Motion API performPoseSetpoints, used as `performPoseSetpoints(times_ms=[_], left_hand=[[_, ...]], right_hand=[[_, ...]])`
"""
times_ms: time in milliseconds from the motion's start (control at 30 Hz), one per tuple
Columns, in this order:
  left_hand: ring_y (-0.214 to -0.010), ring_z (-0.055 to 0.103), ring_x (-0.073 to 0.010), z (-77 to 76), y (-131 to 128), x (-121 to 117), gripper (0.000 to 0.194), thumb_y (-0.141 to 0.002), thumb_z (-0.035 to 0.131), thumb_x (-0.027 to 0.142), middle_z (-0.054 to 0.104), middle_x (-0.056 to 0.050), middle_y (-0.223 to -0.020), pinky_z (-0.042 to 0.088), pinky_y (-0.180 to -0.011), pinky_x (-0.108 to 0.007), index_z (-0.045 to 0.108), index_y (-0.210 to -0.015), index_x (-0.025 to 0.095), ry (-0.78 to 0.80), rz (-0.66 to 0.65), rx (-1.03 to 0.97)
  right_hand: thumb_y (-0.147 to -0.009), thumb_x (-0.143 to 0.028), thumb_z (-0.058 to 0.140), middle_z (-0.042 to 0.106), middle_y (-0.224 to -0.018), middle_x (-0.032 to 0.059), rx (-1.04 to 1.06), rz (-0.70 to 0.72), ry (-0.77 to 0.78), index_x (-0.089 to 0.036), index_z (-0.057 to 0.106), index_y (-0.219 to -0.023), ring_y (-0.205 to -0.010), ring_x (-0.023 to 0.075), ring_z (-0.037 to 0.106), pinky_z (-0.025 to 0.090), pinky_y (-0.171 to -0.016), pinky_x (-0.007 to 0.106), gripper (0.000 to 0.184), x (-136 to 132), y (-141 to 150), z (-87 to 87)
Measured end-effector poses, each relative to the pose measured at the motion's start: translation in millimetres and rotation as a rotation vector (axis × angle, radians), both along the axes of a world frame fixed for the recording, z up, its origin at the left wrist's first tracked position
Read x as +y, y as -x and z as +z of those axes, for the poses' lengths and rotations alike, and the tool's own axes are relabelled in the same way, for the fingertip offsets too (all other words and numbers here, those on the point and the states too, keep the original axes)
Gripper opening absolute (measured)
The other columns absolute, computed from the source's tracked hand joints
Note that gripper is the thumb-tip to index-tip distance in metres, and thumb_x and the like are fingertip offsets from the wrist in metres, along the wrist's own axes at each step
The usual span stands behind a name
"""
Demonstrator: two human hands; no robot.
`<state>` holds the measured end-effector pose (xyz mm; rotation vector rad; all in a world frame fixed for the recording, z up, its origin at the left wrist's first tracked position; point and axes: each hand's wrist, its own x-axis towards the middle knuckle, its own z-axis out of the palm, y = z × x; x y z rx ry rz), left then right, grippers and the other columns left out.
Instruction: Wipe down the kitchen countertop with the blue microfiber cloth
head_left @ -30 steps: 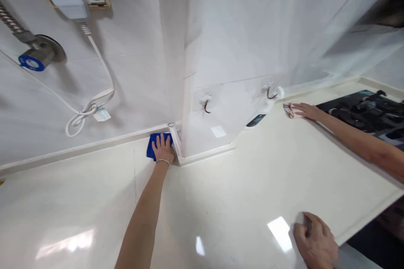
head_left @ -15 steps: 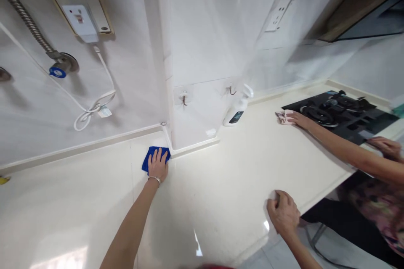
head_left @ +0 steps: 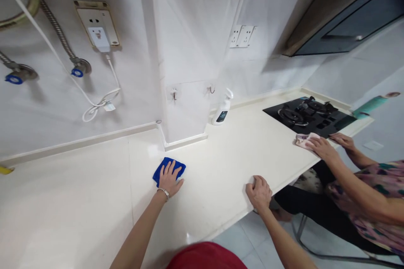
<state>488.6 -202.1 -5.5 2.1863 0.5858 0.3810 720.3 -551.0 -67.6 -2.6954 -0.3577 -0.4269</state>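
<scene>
My left hand [head_left: 170, 180] presses down on a blue cloth [head_left: 159, 173] on the pale countertop, fingers spread over it. The cloth lies just in front of the wall pillar's base, apart from it. A bracelet [head_left: 164, 193] circles my left wrist. Near the counter's front edge my right hand [head_left: 260, 193] leans on the surface, its fingers curled in; I see nothing in it. Farther right, a co-worker's hand [head_left: 322, 148] holds a pinkish cloth [head_left: 303, 141] on the counter beside the gas hob. The co-worker's other hand [head_left: 344, 140] is by the hob's front edge.
A white pump bottle [head_left: 221, 113] stands beside the pillar [head_left: 186, 119]. The black gas hob [head_left: 311, 115] is at the far right, below a range hood [head_left: 341, 21]. A looped white cable [head_left: 94, 109] hangs from the socket. A co-worker sits at right.
My left hand has drawn the blue cloth away from the pillar's corner toward me. The co-worker's hand and pinkish cloth have come nearer the front edge. The view has shifted.
</scene>
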Motion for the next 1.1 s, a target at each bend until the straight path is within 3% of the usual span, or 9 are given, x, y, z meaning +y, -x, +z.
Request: performPoseSetpoints(times_ms=[100, 167, 300, 367, 500, 600, 767, 967, 1100], left_hand=[[-0.142, 0.042, -0.0330, 14.4, -5.1, 6.6, 0.028, -0.079, 0.066, 0.043, 0.062, -0.008, -0.139, 0.003, -0.125, -0.061, 0.076, -0.101, 0.028, 0.198, 0.071, -0.085], [-0.129, 0.056, -0.0310, 29.1, -7.4, 12.5, 0.031, -0.082, 0.062, 0.051, 0.071, -0.009, -0.123, 0.014, -0.125, -0.060, 0.075, -0.098, 0.027, 0.362, 0.125, -0.206], [-0.119, 0.063, -0.0303, 73.7, -9.6, 15.4, 0.051, -0.086, 0.056, 0.060, 0.069, -0.015, -0.126, 0.042, -0.113, -0.053, 0.069, -0.116, 0.020, 0.686, 0.181, -0.505], [-0.118, 0.064, -0.0271, 101.8, -8.6, 12.8, 0.050, -0.090, 0.052, 0.054, 0.067, -0.013, -0.130, 0.047, -0.109, -0.050, 0.064, -0.125, 0.022, 0.879, 0.156, -0.662], [-0.099, 0.069, -0.0134, 153.5, -0.2, 3.2, 0.032, -0.096, 0.048, 0.027, 0.074, -0.005, -0.110, 0.051, -0.104, -0.034, 0.066, -0.121, 0.021, 1.562, 0.052, -1.061], [-0.082, 0.069, -0.0072, 173.5, 8.7, -5.5, 0.034, -0.101, 0.037, 0.024, 0.075, -0.001, -0.096, 0.054, -0.092, -0.025, 0.065, -0.122, 0.019, 1.857, -0.007, -1.189], [-0.072, 0.065, -0.0048, 173.6, 18.6, -13.5, 0.035, -0.103, 0.035, 0.025, 0.074, 0.000, -0.090, 0.054, -0.083, -0.022, 0.062, -0.123, 0.019, 1.980, -0.017, -1.306], [-0.061, 0.059, -0.0045, 173.0, 18.7, -21.0, 0.032, -0.100, 0.038, 0.020, 0.071, 0.002, -0.083, 0.054, -0.077, -0.023, 0.065, -0.118, 0.019, 1.947, 0.099, -1.242], [-0.061, 0.058, -0.0069, 170.5, 13.9, -33.6, 0.025, -0.094, 0.051, 0.019, 0.070, 0.001, -0.081, 0.054, -0.075, -0.025, 0.067, -0.112, 0.018, 1.791, 0.088, -1.101]], right_hand=[[-0.084, -0.028, 0.041, 0.056, -0.133, 0.0188, -0.010, 0.020, -0.001, -0.013, 0.059, -0.126, -0.120, 0.0333, 0.053, 0.041, -0.101, 0.048, 0.047, -4.2, -1.5, -8.7], [-0.083, -0.028, 0.042, 0.056, -0.130, 0.0203, -0.032, 0.091, -0.035, -0.014, 0.060, -0.124, -0.122, 0.0354, 0.052, 0.042, -0.102, 0.053, 0.047, 0.0, 4.2, -13.3], [-0.083, -0.034, 0.048, 0.058, -0.130, 0.0185, 0.082, 0.515, -0.293, -0.018, 0.059, -0.125, -0.128, 0.0362, 0.050, 0.041, -0.108, 0.059, 0.046, 41.8, 52.0, -4.6], [-0.086, -0.043, 0.052, 0.058, -0.133, 0.0161, 0.365, 0.627, -0.515, -0.021, 0.055, -0.130, -0.121, 0.0331, 0.057, 0.045, -0.105, 0.056, 0.049, 77.6, 91.4, 13.7], [-0.087, -0.058, 0.062, 0.055, -0.137, 0.0142, 1.190, 0.709, -0.888, -0.025, 0.048, -0.136, -0.099, 0.0266, 0.069, 0.055, -0.092, 0.050, 0.061, 148.8, 164.0, 76.4], [-0.084, -0.057, 0.071, 0.055, -0.139, 0.0122, 1.426, 0.810, -1.066, -0.026, 0.052, -0.134, -0.106, 0.0260, 0.068, 0.053, -0.094, 0.048, 0.062, 181.8, 195.9, 126.9], [-0.077, -0.054, 0.080, 0.062, -0.133, 0.0082, 1.471, 1.020, -1.123, -0.027, 0.058, -0.132, -0.108, 0.0230, 0.066, 0.052, -0.095, 0.042, 0.065, 204.6, 223.1, 169.0], [-0.073, -0.054, 0.083, 0.074, -0.109, 0.0068, 1.487, 0.927, -1.084, -0.021, 0.068, -0.116, -0.101, 0.0228, 0.068, 0.049, -0.097, 0.040, 0.056, 204.7, 242.4, 172.5], [-0.068, -0.056, 0.086, 0.075, -0.107, 0.0087, 1.493, 0.923, -1.119, -0.019, 0.070, -0.117, -0.105, 0.0262, 0.068, 0.047, -0.101, 0.044, 0.063, 198.3, 246.3, 177.6]])
